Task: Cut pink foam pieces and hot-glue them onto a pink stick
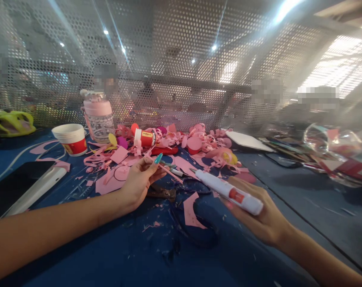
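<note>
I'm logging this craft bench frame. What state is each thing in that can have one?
White glue bottle with red label: held in right hand, tilted, nozzle pointing left.
Thin pink paper strip: pinched in left hand fingers.
Pink-lidded clear water bottle: upright, closed.
White tub with red label: upright, open.
Black phone: screen dark, lying flat.

Perforated metal screen (181,59) is standing behind the tabletop (109,255), which is wearing a dark blue cover. Ceiling lights are glaring through the holes. Bright louvred window (342,63) is glowing upper right. Blurred workstations are showing beyond the mesh.
</note>
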Tool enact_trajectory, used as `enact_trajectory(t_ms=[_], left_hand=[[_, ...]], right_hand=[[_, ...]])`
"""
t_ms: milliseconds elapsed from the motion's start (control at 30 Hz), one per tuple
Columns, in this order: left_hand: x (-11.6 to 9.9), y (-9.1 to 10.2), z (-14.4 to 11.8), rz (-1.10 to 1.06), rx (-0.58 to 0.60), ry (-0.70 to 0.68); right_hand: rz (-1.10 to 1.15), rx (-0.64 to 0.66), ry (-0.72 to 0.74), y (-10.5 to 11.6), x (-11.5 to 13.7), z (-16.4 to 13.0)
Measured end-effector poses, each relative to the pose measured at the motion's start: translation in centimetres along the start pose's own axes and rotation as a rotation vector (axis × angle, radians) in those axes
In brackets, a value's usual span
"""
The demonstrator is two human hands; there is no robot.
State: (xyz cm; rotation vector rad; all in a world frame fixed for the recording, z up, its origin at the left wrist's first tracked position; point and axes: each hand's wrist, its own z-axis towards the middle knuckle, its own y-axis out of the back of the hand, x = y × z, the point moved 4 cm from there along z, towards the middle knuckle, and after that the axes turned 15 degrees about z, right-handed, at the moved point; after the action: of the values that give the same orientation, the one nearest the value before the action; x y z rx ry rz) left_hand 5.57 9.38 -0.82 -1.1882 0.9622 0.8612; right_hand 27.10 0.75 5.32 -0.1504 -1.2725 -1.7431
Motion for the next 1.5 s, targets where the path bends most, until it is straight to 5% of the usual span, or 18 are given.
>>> enact_trajectory(t_ms=[200, 400, 600, 900, 1100, 1500], left_hand=[[-0.3, -0.4, -0.2, 0.045, 0.035, 0.016], [-0.4, -1.0, -0.6, 0.095, 0.092, 0.101], [-0.1, -1.1, -0.7, 0.097, 0.160, 0.156], [0.0, -1.6, -0.9, 0.173, 0.348, 0.229], [0.5, -1.7, -0.5, 0.195, 0.468, 0.218], [0.7, -1.6, -0.5, 0.191, 0.470, 0.269]], right_hand=[[-0.373, 0.101, 0.051, -1.2, -1.5, -0.2], [-0.257, 0.120, 0.072, -1.2, -1.3, 0.0], [-0.320, -0.118, 0.227, -0.6, 2.0, 1.1], [-0.425, 0.001, 0.384, -5.1, 4.9, 4.1], [-0.433, -0.013, 0.372, -5.3, 4.8, 4.0], [-0.505, 0.006, 0.429, -5.9, 4.5, 3.3]])
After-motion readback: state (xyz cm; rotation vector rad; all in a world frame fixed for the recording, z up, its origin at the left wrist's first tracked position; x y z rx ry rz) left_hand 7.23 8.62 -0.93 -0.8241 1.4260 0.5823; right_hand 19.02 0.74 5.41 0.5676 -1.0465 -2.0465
